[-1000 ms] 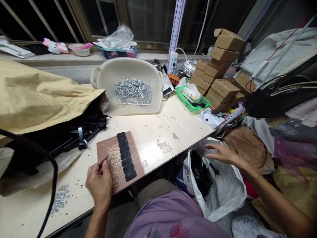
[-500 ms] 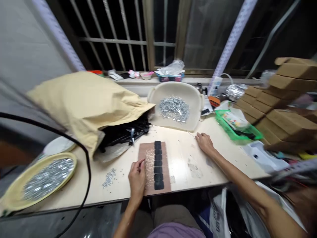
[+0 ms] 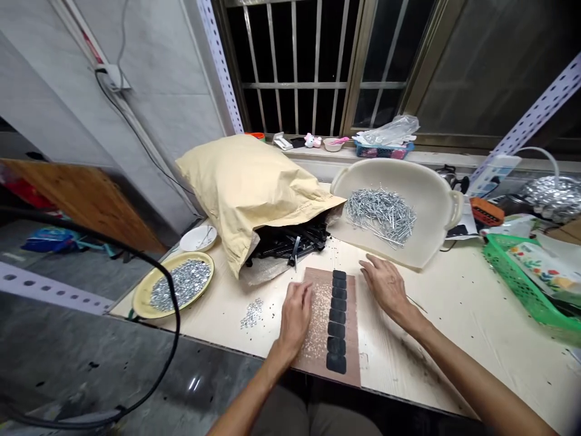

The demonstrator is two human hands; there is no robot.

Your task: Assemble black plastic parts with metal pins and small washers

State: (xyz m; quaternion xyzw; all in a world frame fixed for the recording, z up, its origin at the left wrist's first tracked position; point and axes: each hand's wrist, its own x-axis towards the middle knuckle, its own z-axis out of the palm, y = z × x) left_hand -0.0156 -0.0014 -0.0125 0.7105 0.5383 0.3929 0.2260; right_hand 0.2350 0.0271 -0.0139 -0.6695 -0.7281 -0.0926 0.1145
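Observation:
A brown board lies at the table's front edge, with a column of several black rounded pieces on it and pale crumbs beside them. My left hand rests at the board's left edge, fingers bent together; whatever they may hold is hidden. My right hand hovers by the board's upper right, its fingers bent, and their grip is unclear. Behind it, a white basin holds a heap of metal pins. A small pile of silvery bits lies left of my left hand.
A yellow dish of metal pieces and a white bowl stand left. A paper sack spills black parts. A green basket is at right. A black cable hangs in the left foreground.
The view has swung left. My right hand has come from near the basin's lower right corner to beside the board. My left hand stays at the board's left side.

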